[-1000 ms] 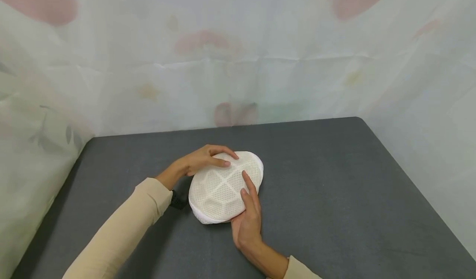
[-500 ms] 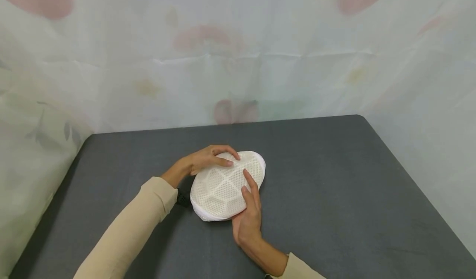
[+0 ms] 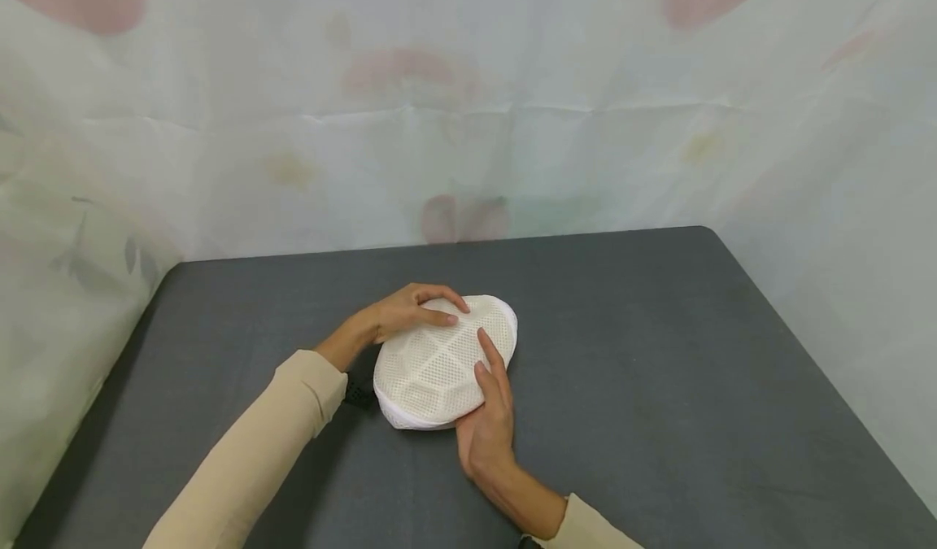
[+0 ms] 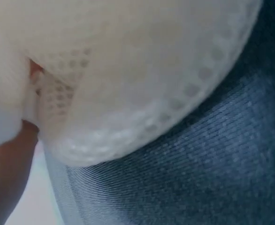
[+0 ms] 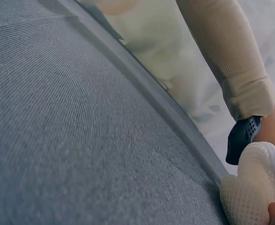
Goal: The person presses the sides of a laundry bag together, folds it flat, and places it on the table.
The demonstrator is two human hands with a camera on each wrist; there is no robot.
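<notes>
A white, rounded mesh pouch (image 3: 432, 370) lies on the dark grey table (image 3: 659, 354). My left hand (image 3: 428, 311) grips its far left edge, the fingers curled over the rim. The straight fingers of my right hand (image 3: 489, 370) lie on the pouch's near right side, with the palm on the table beside it. The left wrist view is filled by the blurred mesh pouch (image 4: 128, 70), with a finger (image 4: 6, 168) at its left. In the right wrist view only the pouch's edge (image 5: 255, 187) and my left sleeve (image 5: 226, 51) show.
A pale floral cloth (image 3: 468, 126) hangs behind the table and along both of its sides. A black wrist strap (image 3: 357, 393) sits on my left forearm. Bare grey tabletop (image 5: 81, 140) stretches to the right and towards me.
The pouch has shifted slightly to the left and turned a little under both hands. The hands keep the same hold on it.
</notes>
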